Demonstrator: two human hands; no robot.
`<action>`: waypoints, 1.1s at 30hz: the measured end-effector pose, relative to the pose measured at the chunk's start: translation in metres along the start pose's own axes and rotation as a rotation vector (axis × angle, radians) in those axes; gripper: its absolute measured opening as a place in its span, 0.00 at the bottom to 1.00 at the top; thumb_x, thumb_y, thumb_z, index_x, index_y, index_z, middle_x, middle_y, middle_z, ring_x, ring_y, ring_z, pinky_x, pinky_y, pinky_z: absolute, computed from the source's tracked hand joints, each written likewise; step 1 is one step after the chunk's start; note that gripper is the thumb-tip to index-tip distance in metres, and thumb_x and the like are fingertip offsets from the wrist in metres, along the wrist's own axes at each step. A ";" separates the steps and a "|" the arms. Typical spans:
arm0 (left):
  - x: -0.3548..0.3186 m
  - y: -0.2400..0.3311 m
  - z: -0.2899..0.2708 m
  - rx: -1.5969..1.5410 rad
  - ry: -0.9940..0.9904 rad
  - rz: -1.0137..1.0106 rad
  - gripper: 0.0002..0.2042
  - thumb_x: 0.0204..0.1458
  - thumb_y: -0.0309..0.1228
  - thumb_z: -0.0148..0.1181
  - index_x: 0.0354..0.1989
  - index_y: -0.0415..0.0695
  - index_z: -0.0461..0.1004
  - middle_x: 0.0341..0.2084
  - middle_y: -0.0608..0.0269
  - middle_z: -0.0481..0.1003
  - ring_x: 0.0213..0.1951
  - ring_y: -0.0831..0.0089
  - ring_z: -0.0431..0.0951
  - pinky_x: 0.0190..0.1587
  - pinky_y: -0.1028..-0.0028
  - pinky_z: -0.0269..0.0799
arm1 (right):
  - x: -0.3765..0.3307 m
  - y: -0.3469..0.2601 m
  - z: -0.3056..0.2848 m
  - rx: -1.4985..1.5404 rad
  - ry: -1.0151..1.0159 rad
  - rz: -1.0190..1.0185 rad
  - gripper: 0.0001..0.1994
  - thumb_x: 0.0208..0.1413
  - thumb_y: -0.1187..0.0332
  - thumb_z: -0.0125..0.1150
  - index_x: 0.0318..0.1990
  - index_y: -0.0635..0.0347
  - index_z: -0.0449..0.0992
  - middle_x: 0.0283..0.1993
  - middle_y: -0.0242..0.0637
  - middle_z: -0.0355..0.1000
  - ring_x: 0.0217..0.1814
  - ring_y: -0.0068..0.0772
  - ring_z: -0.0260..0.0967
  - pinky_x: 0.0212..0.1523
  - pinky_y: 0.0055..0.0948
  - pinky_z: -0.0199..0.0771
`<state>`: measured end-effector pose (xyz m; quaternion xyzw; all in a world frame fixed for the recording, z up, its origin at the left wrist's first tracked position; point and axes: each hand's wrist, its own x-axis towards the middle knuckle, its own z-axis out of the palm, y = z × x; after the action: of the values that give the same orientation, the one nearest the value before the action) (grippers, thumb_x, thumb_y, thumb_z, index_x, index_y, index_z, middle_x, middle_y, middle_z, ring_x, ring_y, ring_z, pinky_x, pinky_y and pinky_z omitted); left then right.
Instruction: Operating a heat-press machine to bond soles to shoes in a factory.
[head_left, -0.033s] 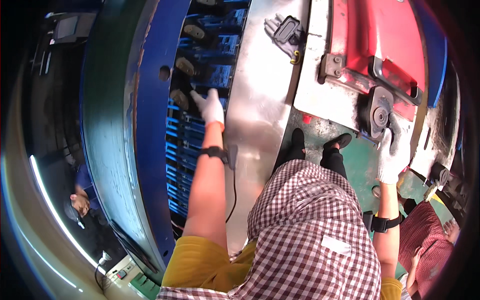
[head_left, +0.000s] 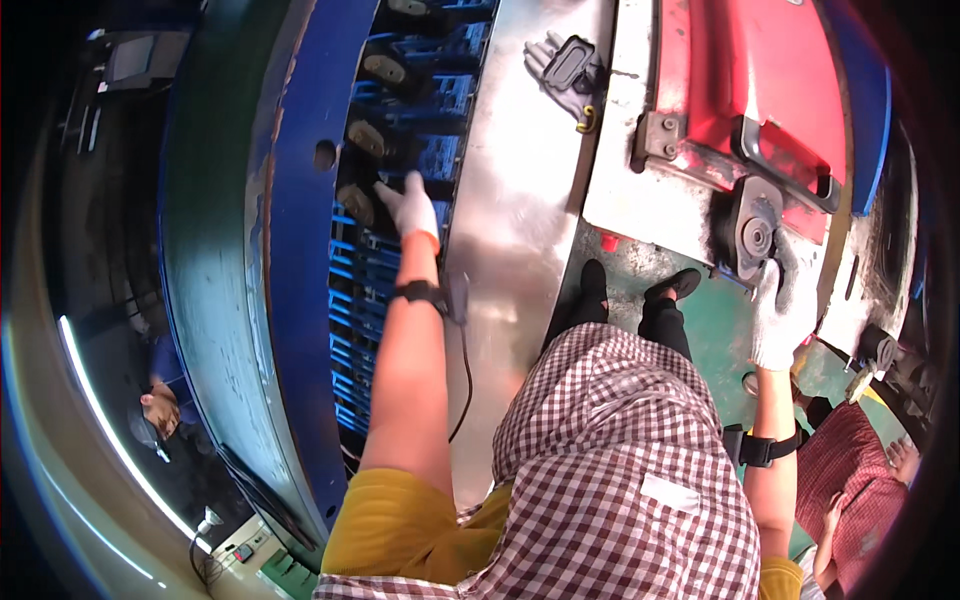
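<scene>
Below the head camera, the person stands between two parts of a large machine, arms spread wide. Left hand [head_left: 412, 207], in a white glove, reaches out to the blue conveyor rack [head_left: 385, 150], where a row of dark oval pads [head_left: 368, 138] sits on blue plates; the fingers lie spread and flat on the rack just beside the lowest pad [head_left: 355, 203], holding nothing that I can see. A black wrist strap [head_left: 420, 292] with a thin cable [head_left: 465, 380] hangs off that forearm. Right hand [head_left: 778, 315], also gloved, is curled around the lower edge of a grey metal bracket [head_left: 752, 228] with a round hub, under the red housing [head_left: 770, 80] and its black handle [head_left: 785, 160]; how firmly it grips cannot be told.

To do this well, I judge the left fingers should stay on the flat plate, clear of the gaps between pads, while the right hand steadies the body against the bracket.

Room is tight. A polished steel panel [head_left: 515, 200] runs between the arms, with a spare grey glove [head_left: 565, 62] lying at its far end. The black shoes [head_left: 640, 290] stand on a narrow strip of green floor [head_left: 715, 330]. The blue frame rail [head_left: 290, 250] borders the rack on the left; another person in a red checked shirt [head_left: 850, 470] is close at the lower right.
</scene>
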<state>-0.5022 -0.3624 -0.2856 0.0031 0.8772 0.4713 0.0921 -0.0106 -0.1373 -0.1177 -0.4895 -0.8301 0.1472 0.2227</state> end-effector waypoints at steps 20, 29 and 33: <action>-0.140 -0.085 -0.103 0.356 0.168 0.214 0.25 0.62 0.38 0.61 0.65 0.36 0.75 0.59 0.41 0.77 0.62 0.45 0.75 0.68 0.55 0.67 | -0.001 0.001 0.004 0.048 0.020 -0.005 0.19 0.67 0.78 0.56 0.63 0.71 0.78 0.60 0.52 0.80 0.61 0.46 0.79 0.66 0.39 0.74; -0.156 -0.214 -0.258 -0.331 0.717 -0.679 0.40 0.60 0.64 0.61 0.70 0.44 0.72 0.63 0.49 0.77 0.66 0.53 0.74 0.70 0.50 0.65 | -0.001 0.036 0.012 0.043 -0.019 0.008 0.20 0.74 0.73 0.52 0.69 0.72 0.72 0.67 0.52 0.75 0.68 0.43 0.73 0.70 0.38 0.70; -0.084 -0.239 -0.273 -0.602 0.349 -0.828 0.35 0.59 0.65 0.60 0.65 0.52 0.74 0.53 0.55 0.82 0.46 0.54 0.84 0.51 0.53 0.82 | 0.002 0.041 0.008 -0.078 -0.009 -0.011 0.21 0.76 0.67 0.53 0.68 0.72 0.72 0.68 0.53 0.74 0.69 0.44 0.72 0.72 0.40 0.68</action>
<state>-0.4456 -0.7287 -0.3226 -0.4477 0.6333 0.6198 0.1197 0.0153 -0.1161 -0.1436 -0.4924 -0.8390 0.1157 0.2005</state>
